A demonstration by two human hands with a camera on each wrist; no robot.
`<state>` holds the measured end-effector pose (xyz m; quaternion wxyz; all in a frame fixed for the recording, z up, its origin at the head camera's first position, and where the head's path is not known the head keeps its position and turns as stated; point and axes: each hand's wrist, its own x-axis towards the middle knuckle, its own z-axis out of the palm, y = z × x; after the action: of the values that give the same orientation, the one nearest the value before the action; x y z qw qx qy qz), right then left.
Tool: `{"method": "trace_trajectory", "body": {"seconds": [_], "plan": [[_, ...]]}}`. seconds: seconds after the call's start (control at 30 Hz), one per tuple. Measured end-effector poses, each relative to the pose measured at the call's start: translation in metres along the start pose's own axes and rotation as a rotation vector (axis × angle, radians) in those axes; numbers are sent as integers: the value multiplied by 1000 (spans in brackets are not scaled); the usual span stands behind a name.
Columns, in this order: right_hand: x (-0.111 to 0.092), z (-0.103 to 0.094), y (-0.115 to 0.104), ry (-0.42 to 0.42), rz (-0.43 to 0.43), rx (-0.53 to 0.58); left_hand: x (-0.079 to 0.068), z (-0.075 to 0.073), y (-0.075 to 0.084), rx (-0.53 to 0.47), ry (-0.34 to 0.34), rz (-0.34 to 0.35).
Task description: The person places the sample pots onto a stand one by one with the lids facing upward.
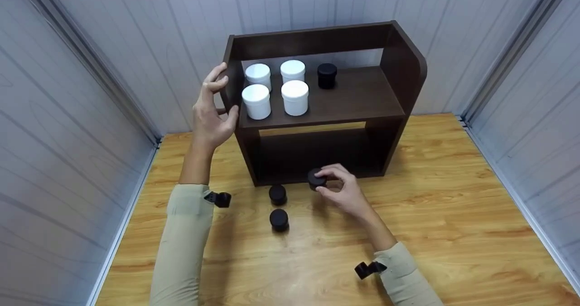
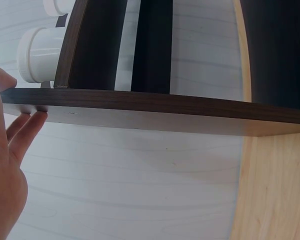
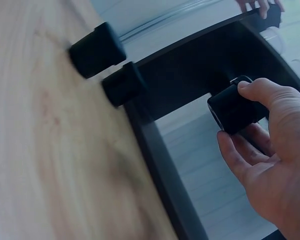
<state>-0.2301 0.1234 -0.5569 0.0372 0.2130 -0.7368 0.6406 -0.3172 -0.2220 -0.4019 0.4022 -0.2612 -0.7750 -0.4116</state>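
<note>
My right hand [image 1: 345, 191] pinches a small black lidded jar [image 1: 316, 179] between thumb and fingers, raised in front of the dark wooden shelf's [image 1: 326, 122] lower opening. In the right wrist view the same black jar [image 3: 235, 107] sits between the thumb and fingertips. My left hand [image 1: 213, 113] grips the shelf's left side panel [image 2: 155, 102], thumb on one face and fingers on the other. Two more black jars, one nearer the shelf [image 1: 277, 194] and one nearer me [image 1: 279, 220], stand on the wooden table.
On the upper shelf several white lidded jars [image 1: 295, 98] stand in two rows at the left, with one black jar [image 1: 327, 75] right of the back row. Pale panel walls [image 1: 312, 7] enclose the wood-grain table [image 1: 453, 215] at the back and sides.
</note>
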Motion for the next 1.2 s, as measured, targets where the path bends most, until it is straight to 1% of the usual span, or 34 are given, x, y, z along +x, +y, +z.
{"method": "trace_trajectory", "body": {"seconds": [0.13, 0.2, 0.43, 0.73, 0.93, 1.2], "plan": [[1, -4, -11, 38, -8, -19, -1, -1, 1, 22, -3, -4], [2, -7, -16, 65, -15, -21, -1, -1, 1, 17, -2, -2], [7, -22, -39, 172, -67, 16, 1, 1, 1, -11, 2, 9], [16, -40, -71, 265, -109, 72, 0, 0, 1, -2, 10, 3], [26, -49, -92, 301, -159, 84, 1, -1, 2, 3, -3, -5], [45, -54, -110, 322, -208, 82, 0, 0, 1, 0, 6, -1]]}}
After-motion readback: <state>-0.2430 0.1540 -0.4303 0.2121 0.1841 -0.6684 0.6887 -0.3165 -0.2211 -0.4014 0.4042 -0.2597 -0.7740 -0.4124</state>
